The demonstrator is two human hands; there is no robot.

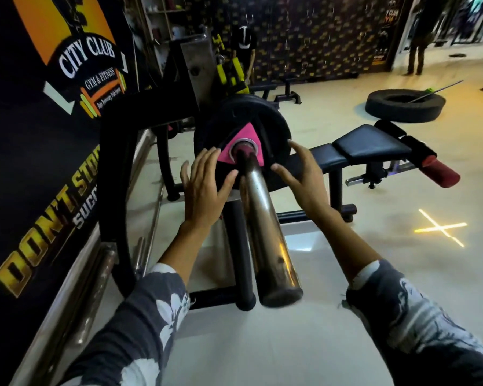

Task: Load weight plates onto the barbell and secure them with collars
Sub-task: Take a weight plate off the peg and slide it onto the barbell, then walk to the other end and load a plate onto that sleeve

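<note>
Writing, upper left: "CITY CLUB" and "GYM & FITNESS" are read on a wall banner (89, 65); a smaller line beneath is too blurred to read.
Writing, lower left: "DON'T STO…" in gold is seen on the same wall, cut off by a black frame (115, 196); a white word beginning "SUCC" is seen under it.
Weight plates: one black weight plate (243, 126) with a pink triangular centre is seen at the middle of the frame, seated far along the barbell sleeve (265, 227); whether a second plate sits behind it cannot be told.
Barbell sleeve: one chrome sleeve is shown, running from the plate toward the lower centre.
Left hand (204, 188): grip wide, fingers spread, laid against the plate's left face.
Right hand (304, 174): grip wide, fingers spread at the plate's right edge; nothing is held.
Bench: one black padded bench (371, 143) is seen at the right.
Tyre: one tyre (405, 105) lies on the floor, upper right.
</note>
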